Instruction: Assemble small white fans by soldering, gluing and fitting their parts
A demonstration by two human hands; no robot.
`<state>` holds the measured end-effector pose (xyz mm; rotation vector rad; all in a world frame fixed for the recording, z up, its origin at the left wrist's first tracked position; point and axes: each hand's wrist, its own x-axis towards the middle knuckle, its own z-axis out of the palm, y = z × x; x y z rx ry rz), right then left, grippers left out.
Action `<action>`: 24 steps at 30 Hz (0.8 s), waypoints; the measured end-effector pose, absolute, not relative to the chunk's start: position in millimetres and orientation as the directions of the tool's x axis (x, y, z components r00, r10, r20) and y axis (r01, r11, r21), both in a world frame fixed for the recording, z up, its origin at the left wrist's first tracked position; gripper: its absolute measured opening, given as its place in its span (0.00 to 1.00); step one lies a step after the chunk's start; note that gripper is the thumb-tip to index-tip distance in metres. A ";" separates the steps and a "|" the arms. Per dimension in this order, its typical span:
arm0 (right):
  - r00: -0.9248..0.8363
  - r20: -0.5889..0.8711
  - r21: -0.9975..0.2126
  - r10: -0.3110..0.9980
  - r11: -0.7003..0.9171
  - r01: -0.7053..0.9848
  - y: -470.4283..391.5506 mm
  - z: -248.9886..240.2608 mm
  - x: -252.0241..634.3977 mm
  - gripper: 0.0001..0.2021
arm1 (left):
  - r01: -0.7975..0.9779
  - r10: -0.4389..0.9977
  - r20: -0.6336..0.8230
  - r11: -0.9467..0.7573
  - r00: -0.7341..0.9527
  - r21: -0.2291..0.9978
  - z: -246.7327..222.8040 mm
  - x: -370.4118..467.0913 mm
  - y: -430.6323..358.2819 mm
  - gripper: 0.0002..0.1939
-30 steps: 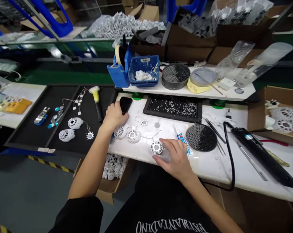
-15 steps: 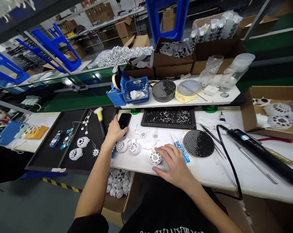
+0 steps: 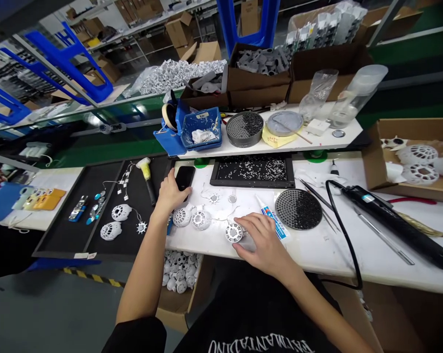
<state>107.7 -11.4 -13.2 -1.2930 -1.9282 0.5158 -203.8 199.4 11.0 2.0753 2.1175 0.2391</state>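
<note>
My left hand (image 3: 171, 193) is at the near left side of a black smartphone (image 3: 185, 176) lying on the white bench, fingers along its side and thumb at its lower edge. In my right hand (image 3: 260, 241), thumb and fingertips close around the side of a round white openwork shell (image 3: 233, 232) with a grey disc in its middle. Between my hands lie two more white shells, one perforated (image 3: 182, 216) and one with a spoked face (image 3: 201, 219). Behind them sit a small spiky light board (image 3: 214, 198) and a round grey disc (image 3: 232, 198).
Right of my right hand lie a glue tube (image 3: 275, 220), a round perforated dish of black pieces (image 3: 298, 209), tweezers and a black corded tool (image 3: 394, 225). A black tray (image 3: 253, 170) of small white bits stands behind. Leftward, a dark tray (image 3: 70, 235) holds shells and a yellow-necked hammer (image 3: 146, 176).
The camera view has shifted slightly. My right thumb and fingers have closed in on the white shell. My left hand stays at the smartphone.
</note>
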 end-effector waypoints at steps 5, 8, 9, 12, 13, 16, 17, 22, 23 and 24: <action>-0.203 0.359 -0.699 0.911 0.407 0.589 -10.8 -13.5 108.3 0.27 | 0.971 1.000 -0.009 0.020 -0.018 0.238 13.0 -203.3 199.3 0.57; -0.197 0.358 -0.705 0.913 0.402 0.585 -10.9 -13.2 108.1 0.27 | 0.972 1.000 -0.011 0.024 -0.022 0.233 13.5 -202.7 198.7 0.57; -0.196 0.354 -0.707 0.915 0.398 0.584 -10.9 -13.0 108.0 0.27 | 0.973 1.000 -0.014 0.024 -0.021 0.231 13.5 -202.6 198.7 0.57; -0.200 0.345 -0.709 0.917 0.394 0.585 -11.1 -12.3 107.7 0.27 | 0.975 0.999 -0.028 0.025 -0.019 0.219 13.3 -202.9 200.6 0.56; -0.204 0.344 -0.707 0.917 0.396 0.586 -11.1 -11.9 107.6 0.27 | 0.977 0.999 -0.034 0.026 -0.019 0.213 13.4 -203.0 201.9 0.56; -0.221 0.335 -0.697 0.916 0.398 0.596 -11.1 -10.3 107.6 0.26 | 0.979 0.999 -0.054 0.015 -0.004 0.201 14.6 -203.2 207.4 0.57; -0.226 0.329 -0.697 0.917 0.397 0.598 -11.1 -9.8 107.8 0.26 | 0.980 0.998 -0.061 0.009 0.003 0.199 15.3 -203.0 209.4 0.58; -0.211 0.326 -0.735 0.921 0.388 0.556 -11.4 -8.5 109.0 0.23 | 0.981 0.997 -0.073 -0.003 0.018 0.195 18.9 -200.5 215.2 0.57; -0.194 0.330 -0.751 0.924 0.381 0.539 -11.6 -8.8 109.3 0.22 | 0.981 0.997 -0.072 -0.004 0.019 0.196 19.3 -200.1 215.1 0.57; -0.175 0.334 -0.765 0.926 0.375 0.524 -11.7 -9.3 109.5 0.20 | 0.980 0.997 -0.070 -0.005 0.019 0.197 19.5 -199.7 214.7 0.57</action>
